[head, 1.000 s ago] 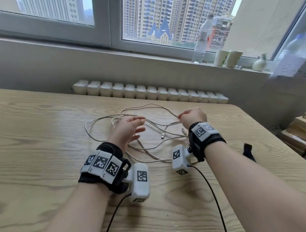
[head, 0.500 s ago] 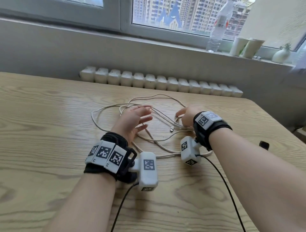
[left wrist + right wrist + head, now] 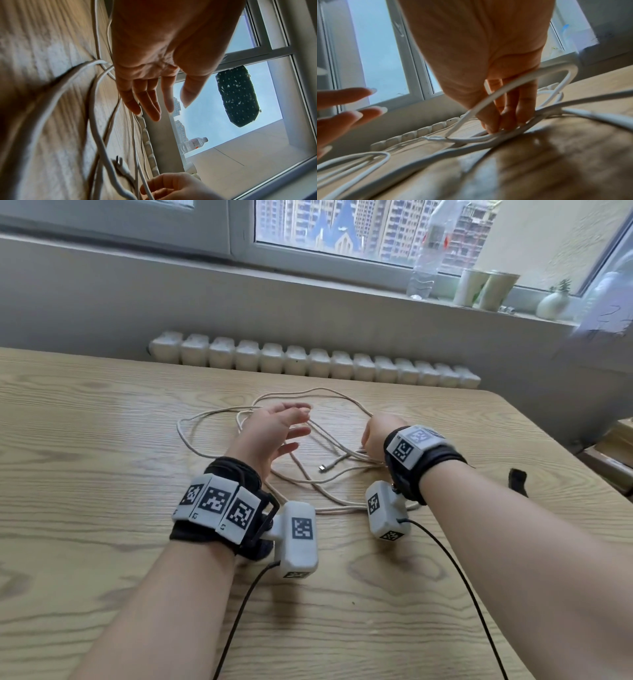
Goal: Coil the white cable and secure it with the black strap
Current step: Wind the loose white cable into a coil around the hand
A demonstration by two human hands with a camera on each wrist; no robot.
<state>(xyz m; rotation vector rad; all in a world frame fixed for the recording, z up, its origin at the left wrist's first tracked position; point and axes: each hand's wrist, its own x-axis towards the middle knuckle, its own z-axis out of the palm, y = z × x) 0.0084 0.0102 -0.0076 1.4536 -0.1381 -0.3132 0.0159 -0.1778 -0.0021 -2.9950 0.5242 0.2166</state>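
**Loose white cable on the wooden table, right fingers pinching a strand**

The white cable (image 3: 329, 470) lies uncoiled in loose, overlapping loops at the centre of the head view, on the wooden table (image 3: 102, 440). One connector end (image 3: 322, 467) rests on the wood between the two hands.

The right hand (image 3: 376, 436), right of centre, reaches down onto the tangle; in the right wrist view its fingertips (image 3: 493, 127) pinch a strand against the tabletop while another loop arches across the fingers. The left hand (image 3: 270, 433), just left of centre, hovers above the loops with fingers spread and straight, grasping nothing; the left wrist view shows its palm (image 3: 154, 54) clear of the strands below it.

The black strap (image 3: 518, 480) lies flat on the table at the right edge of the frame, well apart from the cable and beyond the right forearm.

On the windowsill at upper right stand a clear plastic bottle (image 3: 428, 251), upright, its contents not readable, then two paper cups (image 3: 484, 288) side by side, whose insides cannot be seen, and a small white vase (image 3: 551, 304) holding a sprig of green. A pale radiator (image 3: 308, 362) runs behind the table's far edge.
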